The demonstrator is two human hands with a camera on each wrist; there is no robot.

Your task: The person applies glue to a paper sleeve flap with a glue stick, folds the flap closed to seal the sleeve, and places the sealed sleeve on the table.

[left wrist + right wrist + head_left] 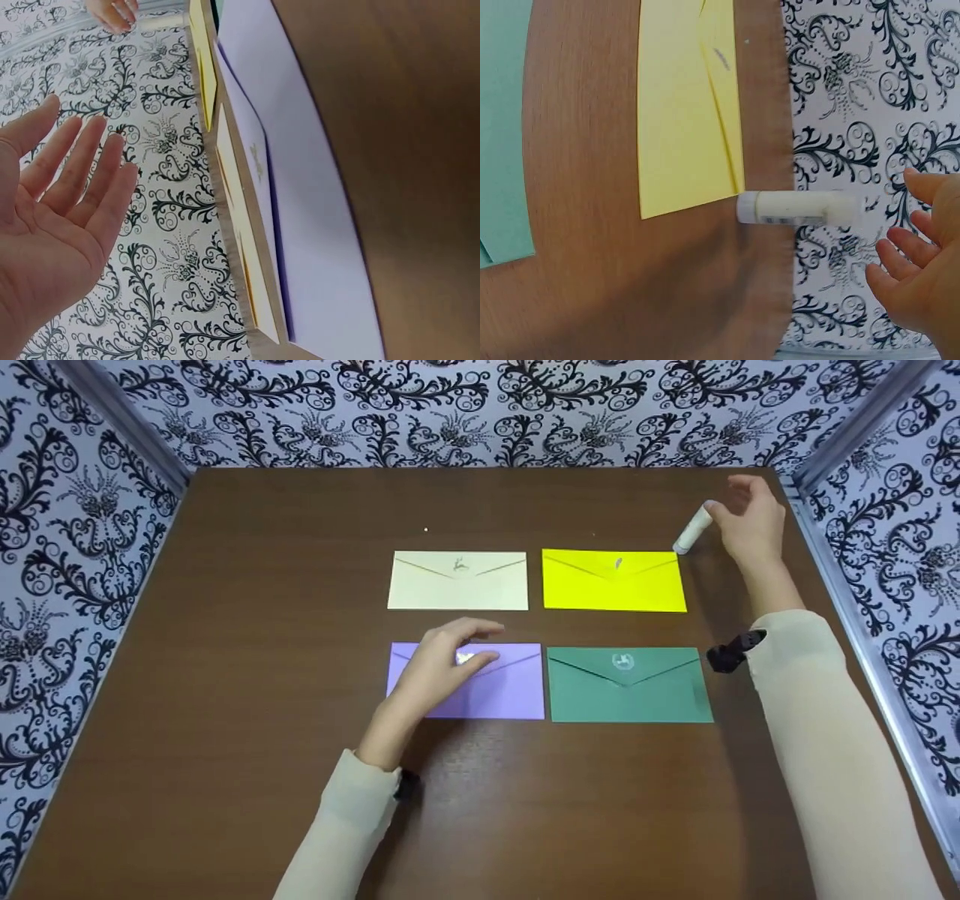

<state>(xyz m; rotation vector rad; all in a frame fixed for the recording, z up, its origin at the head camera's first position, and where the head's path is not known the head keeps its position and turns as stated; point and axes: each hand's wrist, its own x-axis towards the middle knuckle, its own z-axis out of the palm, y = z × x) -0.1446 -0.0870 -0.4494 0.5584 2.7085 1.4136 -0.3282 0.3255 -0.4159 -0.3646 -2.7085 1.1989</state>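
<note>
Four envelopes lie in two rows: a cream envelope point(457, 592) and a yellow envelope point(615, 592) behind, a purple envelope point(495, 697) and a green envelope point(630, 697) in front. Over the purple one hovers my left hand point(439, 664), its fingers relaxed and holding nothing, partly hiding the emblem on the flap. A white glue stick point(791, 208) stands upright at the yellow envelope's back right corner. Beside its top end is my right hand point(752, 525), thumb and fingers spread; the right wrist view shows a gap between the fingers and the stick.
The brown wooden table point(225, 660) carries all of this. White panels with black scrollwork point(450, 412) rise behind it and on both sides, with metal edging point(862, 622) along the right. Tiny white specks lie behind the envelopes.
</note>
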